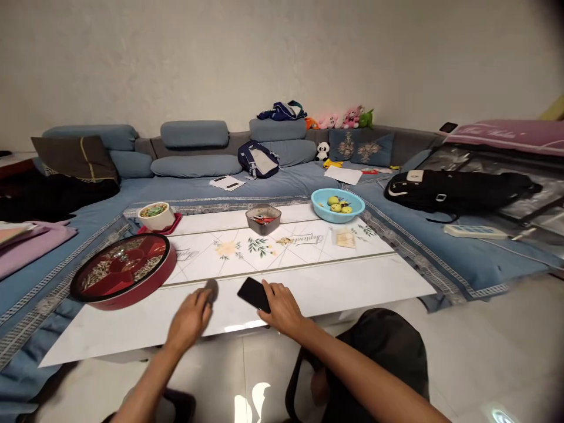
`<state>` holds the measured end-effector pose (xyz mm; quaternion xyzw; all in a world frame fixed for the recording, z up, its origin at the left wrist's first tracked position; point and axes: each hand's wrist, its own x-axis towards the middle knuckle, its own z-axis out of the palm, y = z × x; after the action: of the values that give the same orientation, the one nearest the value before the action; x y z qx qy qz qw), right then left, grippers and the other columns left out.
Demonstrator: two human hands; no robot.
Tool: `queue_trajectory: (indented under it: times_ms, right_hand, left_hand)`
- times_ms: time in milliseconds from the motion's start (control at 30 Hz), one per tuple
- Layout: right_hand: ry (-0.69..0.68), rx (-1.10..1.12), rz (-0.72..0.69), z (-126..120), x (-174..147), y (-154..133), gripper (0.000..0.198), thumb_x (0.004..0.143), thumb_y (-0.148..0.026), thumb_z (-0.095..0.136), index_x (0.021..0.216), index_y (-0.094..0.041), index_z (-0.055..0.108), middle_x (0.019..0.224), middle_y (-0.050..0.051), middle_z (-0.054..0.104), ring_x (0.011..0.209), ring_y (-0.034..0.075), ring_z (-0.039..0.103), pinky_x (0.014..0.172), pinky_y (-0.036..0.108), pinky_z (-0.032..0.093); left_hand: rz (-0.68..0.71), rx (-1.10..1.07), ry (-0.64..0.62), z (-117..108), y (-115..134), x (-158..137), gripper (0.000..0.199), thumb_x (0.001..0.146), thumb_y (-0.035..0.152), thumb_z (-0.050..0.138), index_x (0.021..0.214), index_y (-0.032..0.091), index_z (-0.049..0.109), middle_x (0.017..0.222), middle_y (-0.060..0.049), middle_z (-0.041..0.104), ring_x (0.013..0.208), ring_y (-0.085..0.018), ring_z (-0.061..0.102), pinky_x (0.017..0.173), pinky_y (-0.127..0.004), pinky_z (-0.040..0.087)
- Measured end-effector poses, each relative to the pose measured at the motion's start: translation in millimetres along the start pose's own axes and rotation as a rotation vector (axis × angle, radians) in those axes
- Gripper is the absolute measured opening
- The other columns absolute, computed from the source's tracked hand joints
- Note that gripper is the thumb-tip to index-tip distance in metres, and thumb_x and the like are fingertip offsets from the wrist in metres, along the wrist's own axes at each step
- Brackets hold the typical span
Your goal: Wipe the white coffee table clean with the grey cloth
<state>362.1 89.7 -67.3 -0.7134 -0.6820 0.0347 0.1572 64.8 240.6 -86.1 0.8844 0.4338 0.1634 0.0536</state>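
The black phone (253,292) is just in from the desk's front edge, around the middle of its length, with its dark face up and its body slanting to that edge; whether it rests flat on the white desk (343,282) or hangs slightly above it, I cannot tell. The right hand (282,306) has it by the end toward the front edge, fingers along the far side and thumb beneath on the near side, a pinch that leaves most of the face uncovered. Left of the phone and apart from it, the left hand (190,317) has its fingers curled around a small dark rounded object (212,290), also near the front edge; blur hides exactly where they press. To handle both well, a light, even pinch on the sides of the phone should do, without pressing on the glass, and its loose end wants to be kept level so that it does not scrape. The rounded object looks smooth and liable to slip, so the fingers should wrap it firmly. Both are best kept inward of the front edge, in the bare strip, where they stay well clear of the round red tray (145,288) at the left edge and the grey basket (263,226) by the far edge.
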Motion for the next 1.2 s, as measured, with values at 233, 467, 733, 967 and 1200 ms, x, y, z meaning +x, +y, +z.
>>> queue_trajectory:
  times_ms: [233,467,733,967,1200]
  right_hand:
    - [-0.188,-0.190,0.072,-40.7,11.2,24.0,0.095,0.089,-0.042,0.074,0.168,-0.002,0.037,0.129,0.027,0.069,0.115,0.039,0.065,0.093,0.048,0.057]
    - [-0.197,-0.175,0.192,-65.6,-1.9,88.2,0.097,0.084,-0.037,0.072,0.168,-0.004,0.037,0.138,0.029,0.066,0.125,0.042,0.063,0.100,0.049,0.055]
    - [-0.336,-0.150,0.348,-73.7,-12.1,115.2,0.092,0.090,-0.027,0.068,0.172,-0.004,0.032,0.136,0.028,0.064,0.120,0.040,0.064,0.092,0.044,0.052]
    - [-0.385,-0.144,0.359,-74.3,-5.0,117.4,0.083,0.096,-0.019,0.062,0.172,-0.007,0.033,0.131,0.024,0.065,0.113,0.035,0.065,0.079,0.037,0.051]
    - [-0.269,-0.236,0.324,-43.5,-9.9,127.8,0.076,0.096,-0.016,0.059,0.170,-0.012,0.040,0.118,0.020,0.068,0.101,0.033,0.068,0.066,0.034,0.053]
  left_hand:
    - [-0.558,0.153,0.173,-10.1,-42.9,11.0,0.052,0.107,0.040,0.037,0.145,0.012,0.057,0.132,-0.026,0.061,0.113,-0.044,0.064,0.095,-0.059,0.058]
    - [-0.074,-0.062,0.332,62.7,146.6,21.2,0.039,0.106,0.025,0.044,0.141,0.019,0.058,0.135,-0.026,0.062,0.121,-0.045,0.066,0.104,-0.064,0.060]
    - [0.106,-0.150,0.132,60.6,116.2,1.9,0.044,0.108,0.020,0.043,0.151,0.023,0.054,0.157,-0.020,0.054,0.141,-0.037,0.061,0.112,-0.059,0.060]
    - [-0.421,0.005,0.294,35.0,7.4,118.4,0.034,0.105,0.025,0.049,0.132,0.008,0.063,0.154,-0.030,0.052,0.147,-0.045,0.053,0.123,-0.063,0.046]
    - [0.133,-0.191,0.059,58.4,28.3,149.8,0.043,0.106,0.023,0.050,0.148,0.023,0.059,0.161,-0.012,0.055,0.151,-0.027,0.051,0.129,-0.044,0.044]
